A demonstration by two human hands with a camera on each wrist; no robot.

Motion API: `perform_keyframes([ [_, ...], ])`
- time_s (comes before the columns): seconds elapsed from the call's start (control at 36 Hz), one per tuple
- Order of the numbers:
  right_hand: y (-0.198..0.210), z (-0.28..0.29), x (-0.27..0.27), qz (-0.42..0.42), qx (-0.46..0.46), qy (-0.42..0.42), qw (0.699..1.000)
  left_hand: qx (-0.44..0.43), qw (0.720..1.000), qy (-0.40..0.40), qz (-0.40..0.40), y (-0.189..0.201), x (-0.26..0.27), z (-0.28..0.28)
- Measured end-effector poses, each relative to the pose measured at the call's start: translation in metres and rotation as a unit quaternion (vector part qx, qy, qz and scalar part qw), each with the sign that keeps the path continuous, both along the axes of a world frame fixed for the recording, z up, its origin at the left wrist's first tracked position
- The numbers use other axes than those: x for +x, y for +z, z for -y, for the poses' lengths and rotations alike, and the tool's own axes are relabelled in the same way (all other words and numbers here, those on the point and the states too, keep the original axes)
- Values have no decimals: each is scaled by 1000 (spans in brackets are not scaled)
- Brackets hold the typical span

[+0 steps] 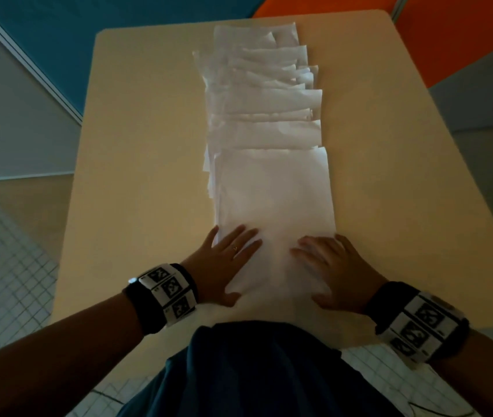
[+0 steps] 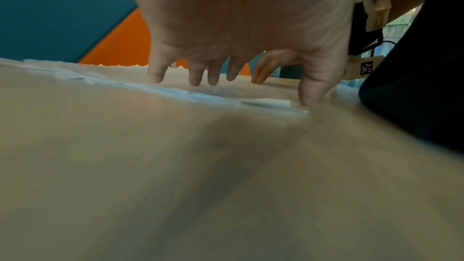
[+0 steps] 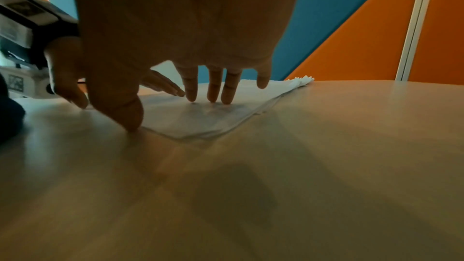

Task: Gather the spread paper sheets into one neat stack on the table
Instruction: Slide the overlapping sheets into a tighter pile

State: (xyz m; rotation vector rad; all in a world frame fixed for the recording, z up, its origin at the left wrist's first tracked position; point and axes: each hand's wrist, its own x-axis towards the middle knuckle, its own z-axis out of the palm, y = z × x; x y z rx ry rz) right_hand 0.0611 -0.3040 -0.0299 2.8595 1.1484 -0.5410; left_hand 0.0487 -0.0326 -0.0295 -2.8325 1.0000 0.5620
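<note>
White paper sheets (image 1: 264,115) lie fanned in a long overlapping row down the middle of the beige table (image 1: 137,164), running from the far edge toward me. The nearest top sheet (image 1: 275,200) lies flat. My left hand (image 1: 227,260) rests on its near left corner with fingers spread and straight; in the left wrist view the fingertips (image 2: 195,81) touch the paper (image 2: 226,90). My right hand (image 1: 329,266) presses the near right part the same way, fingers (image 3: 213,94) straight on the sheet (image 3: 200,118), thumb down at its near edge.
Bare table top lies to the left and right of the paper row. The table's near edge (image 1: 88,323) is at my body, where dark blue clothing (image 1: 269,371) overhangs it. Teal and orange wall panels (image 1: 464,34) stand behind the far edge.
</note>
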Motion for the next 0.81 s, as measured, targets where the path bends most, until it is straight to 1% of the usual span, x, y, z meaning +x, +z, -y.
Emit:
perform_keyframes([
  [0.08,0,-2,12,18,15,3,1000,-8,1000,-7,1,-2,9,-2],
  [0.19,3,-5,26,21,16,-9,1000,-21,1000,-12,16,-2,21,-3],
  [0.28,1,-6,26,9,20,18,1000,-15,999,-31,25,-2,24,-1],
  [0.33,0,-8,25,-1,17,42,999,-11,999,-40,11,-3,26,0],
  [0.44,-1,-12,39,-19,18,64,998,-4,1000,-4,-22,-4,37,5],
  [0.5,-1,-14,53,-13,14,62,998,-8,998,14,-53,-3,48,8],
  [0.56,-2,-16,66,-8,15,57,998,11,996,35,-85,-1,58,9],
  [0.64,-1,-18,80,-9,21,55,998,14,995,57,-81,4,72,12],
  [0.81,0,-18,85,22,24,98,995,33,996,30,-77,9,85,12],
])
